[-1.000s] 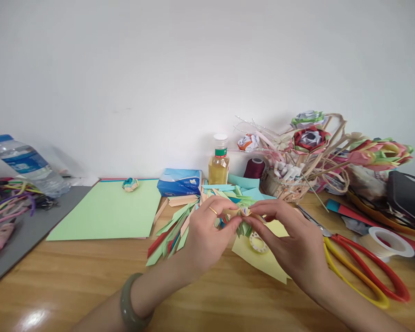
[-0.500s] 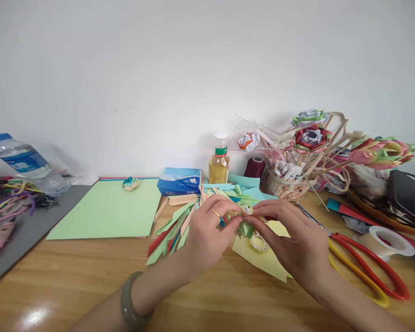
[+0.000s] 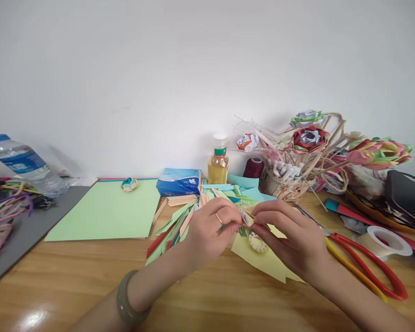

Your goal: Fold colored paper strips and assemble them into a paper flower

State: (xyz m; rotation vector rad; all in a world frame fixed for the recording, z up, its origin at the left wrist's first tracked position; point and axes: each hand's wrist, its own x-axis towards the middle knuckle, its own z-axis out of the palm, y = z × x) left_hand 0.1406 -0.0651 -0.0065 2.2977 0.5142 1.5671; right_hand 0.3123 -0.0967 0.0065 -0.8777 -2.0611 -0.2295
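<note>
My left hand (image 3: 210, 230) and my right hand (image 3: 287, 239) meet at the fingertips above the wooden table (image 3: 72, 281), both pinching a small folded paper piece (image 3: 246, 217) of pale pink, purple and green. The left hand wears a gold ring and a green bangle on the wrist. Under the hands lie a yellow paper sheet (image 3: 263, 260) with a small tape ring (image 3: 257, 241) on it, and a pile of folded paper strips (image 3: 174, 226) in green, red, blue and peach.
A green paper sheet (image 3: 107, 210) lies at the left, with a tissue pack (image 3: 179, 182) and oil bottle (image 3: 218, 164) behind. Paper flowers (image 3: 309, 137) stand in a basket at the right. Red and yellow scissors (image 3: 366, 265), a tape roll (image 3: 387, 240), a water bottle (image 3: 24, 163) and pipe cleaners (image 3: 7, 198) surround.
Both hands stayed together on the small paper piece; the fingers shifted slightly, the left hand's fingers curling further over it.
</note>
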